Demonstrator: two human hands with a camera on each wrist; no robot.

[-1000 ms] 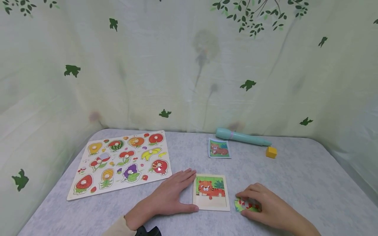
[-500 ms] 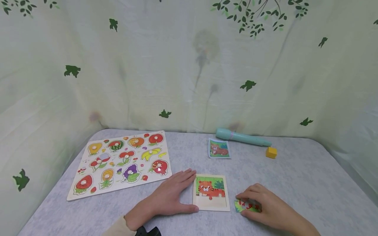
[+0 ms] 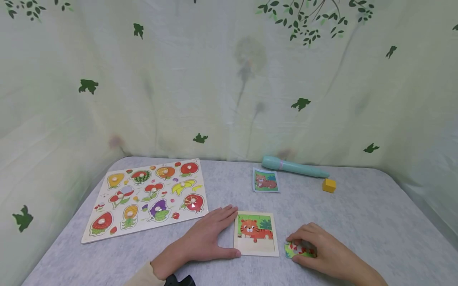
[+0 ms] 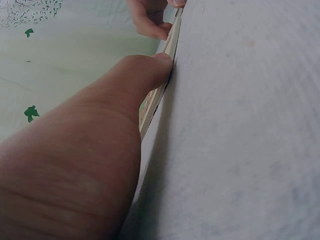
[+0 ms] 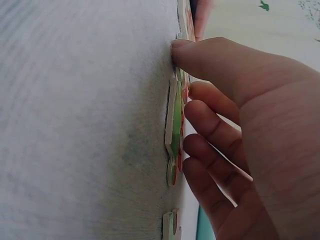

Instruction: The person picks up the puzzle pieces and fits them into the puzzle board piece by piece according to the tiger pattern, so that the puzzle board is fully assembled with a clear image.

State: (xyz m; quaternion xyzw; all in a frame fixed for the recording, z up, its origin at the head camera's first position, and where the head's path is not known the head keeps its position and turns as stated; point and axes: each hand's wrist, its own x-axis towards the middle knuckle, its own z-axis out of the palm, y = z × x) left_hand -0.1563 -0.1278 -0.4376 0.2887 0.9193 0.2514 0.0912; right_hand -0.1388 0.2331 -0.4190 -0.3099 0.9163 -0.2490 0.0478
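A small wooden jigsaw tray (image 3: 259, 248) lies mid-table, its upper part filled with an orange tiger picture and its lower part bare wood. My left hand (image 3: 207, 238) lies spread at the tray's left side, with fingertips and thumb touching its edge. Right of the tray, my right hand (image 3: 325, 250) pinches a green and red puzzle piece (image 3: 290, 249) between thumb and fingers, low on the table. In the right wrist view, several puzzle pieces (image 5: 175, 120) lie flat under the curled fingers; the hand partly hides them.
A fruit peg puzzle board (image 3: 171, 218) lies at the left. Behind the tray are a small bear picture card (image 3: 266, 182), a teal pen-shaped stick (image 3: 297, 167) and a yellow cube (image 3: 328, 185). A patterned curtain (image 3: 214, 79) stands behind the table.
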